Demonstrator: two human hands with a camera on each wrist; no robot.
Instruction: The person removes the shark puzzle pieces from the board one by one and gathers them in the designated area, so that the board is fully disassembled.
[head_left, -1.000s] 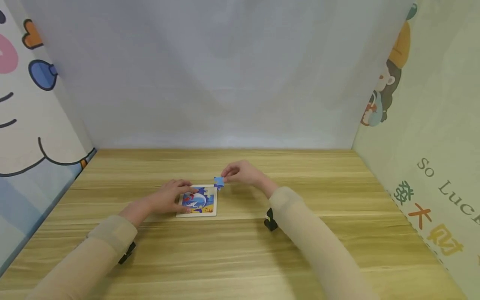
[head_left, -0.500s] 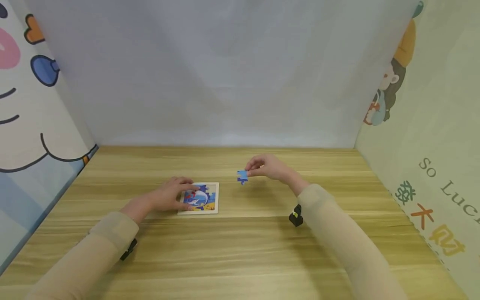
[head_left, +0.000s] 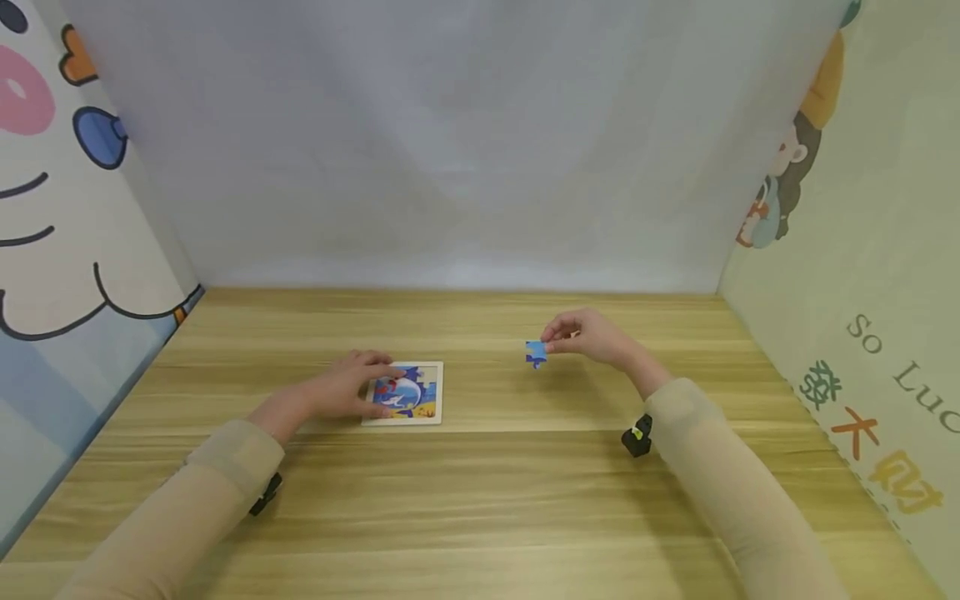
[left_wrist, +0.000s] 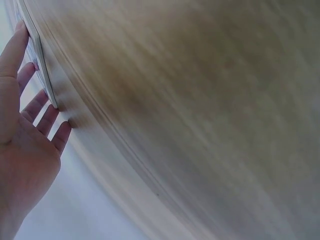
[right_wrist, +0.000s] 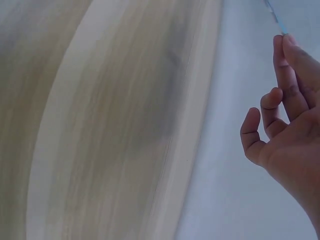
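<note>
A small jigsaw puzzle (head_left: 408,392) in a white-edged tray lies on the table, left of the middle in the head view. It shows a blue and white sea-animal picture with yellow at the near side, and a pale bare patch at its far right corner. My left hand (head_left: 347,387) rests across its left part, fingers fairly straight; in the left wrist view this hand (left_wrist: 30,135) has fingertips along the tray's edge (left_wrist: 44,70). To the right, my right hand (head_left: 588,336) pinches a blue puzzle piece (head_left: 536,352) between thumb and finger above the table. The right wrist view shows the piece (right_wrist: 274,17) edge-on.
The wooden table (head_left: 465,508) ends at a pale cloth backdrop (head_left: 450,167). Printed cartoon panels stand at the left (head_left: 52,208) and right (head_left: 862,250) sides. Black wrist devices sit under both sleeves.
My right hand has moved to the right with the puzzle piece, away from the tray's far right corner. My left hand stays on the puzzle; the head view has shifted slightly.
</note>
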